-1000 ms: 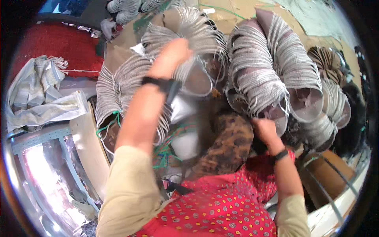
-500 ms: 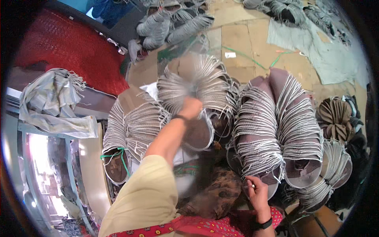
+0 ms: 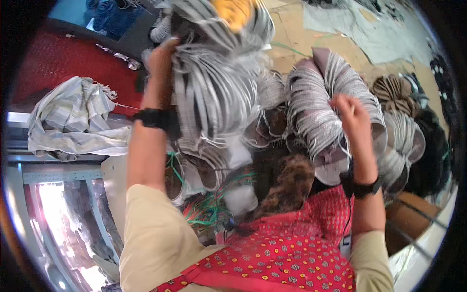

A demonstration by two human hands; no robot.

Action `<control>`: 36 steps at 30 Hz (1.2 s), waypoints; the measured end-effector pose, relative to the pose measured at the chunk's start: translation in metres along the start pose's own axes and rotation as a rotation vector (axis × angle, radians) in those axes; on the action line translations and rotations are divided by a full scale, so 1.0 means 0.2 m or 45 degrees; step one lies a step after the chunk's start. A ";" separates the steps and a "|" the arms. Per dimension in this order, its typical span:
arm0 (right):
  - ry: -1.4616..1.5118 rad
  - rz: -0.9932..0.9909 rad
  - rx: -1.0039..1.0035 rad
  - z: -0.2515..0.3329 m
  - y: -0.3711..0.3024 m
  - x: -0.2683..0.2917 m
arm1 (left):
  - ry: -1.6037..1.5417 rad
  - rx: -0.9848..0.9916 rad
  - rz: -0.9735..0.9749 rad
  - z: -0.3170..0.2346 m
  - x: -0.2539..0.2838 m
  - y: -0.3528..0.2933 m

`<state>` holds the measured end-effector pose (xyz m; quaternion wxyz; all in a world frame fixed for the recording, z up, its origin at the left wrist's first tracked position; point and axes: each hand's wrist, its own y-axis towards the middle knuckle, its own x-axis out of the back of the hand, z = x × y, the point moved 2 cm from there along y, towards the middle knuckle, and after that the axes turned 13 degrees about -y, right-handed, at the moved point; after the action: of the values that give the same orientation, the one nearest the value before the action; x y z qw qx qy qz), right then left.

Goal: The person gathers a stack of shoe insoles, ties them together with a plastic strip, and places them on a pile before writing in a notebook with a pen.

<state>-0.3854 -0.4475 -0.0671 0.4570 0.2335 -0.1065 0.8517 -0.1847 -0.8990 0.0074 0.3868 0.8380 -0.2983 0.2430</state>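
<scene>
A large bundle of stacked grey pieces, which look like shoe uppers with pale cord edges (image 3: 214, 97), is smeared by motion at the left centre. My left hand (image 3: 163, 56) grips its left side, most fingers hidden behind it. Another pair of long bundles of mauve-grey uppers (image 3: 314, 100) stands to the right. Over that pair is my right hand (image 3: 354, 114), its fingers curled in; what they hold, if anything, is hidden. Below the left bundle, more stacked uppers (image 3: 209, 165) show, one tied with green string (image 3: 175, 168).
Tangled green and orange strings (image 3: 209, 207) lie near my apron (image 3: 292, 243). A striped pale cloth (image 3: 73, 114) hangs at the left beside a red textured sheet (image 3: 58, 73). Smaller bundles (image 3: 401, 141) stand at the right. Cardboard (image 3: 292, 31) covers the far floor. Something yellow (image 3: 233, 13) shows at the top.
My left hand has moved left and away to the side of a bundle, which now looms larger. The right hand has risen from a bundle's near end. The view has shifted.
</scene>
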 end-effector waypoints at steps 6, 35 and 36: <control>0.327 0.084 -0.057 0.28 -0.18 0.07 | -0.029 -0.405 0.162 0.31 0.85 -0.50; 0.125 0.211 -0.530 -0.34 -0.80 -0.14 | -0.576 0.065 -0.280 -0.98 0.32 -1.31; 0.057 0.227 -0.455 -0.38 -0.80 -0.19 | -0.961 0.042 -0.017 -1.05 0.13 -1.32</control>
<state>-0.2579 -0.3551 -0.1565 0.4162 0.1194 -0.2661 0.8612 -0.0223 -0.6033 0.0135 0.2378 0.8766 -0.4105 -0.0808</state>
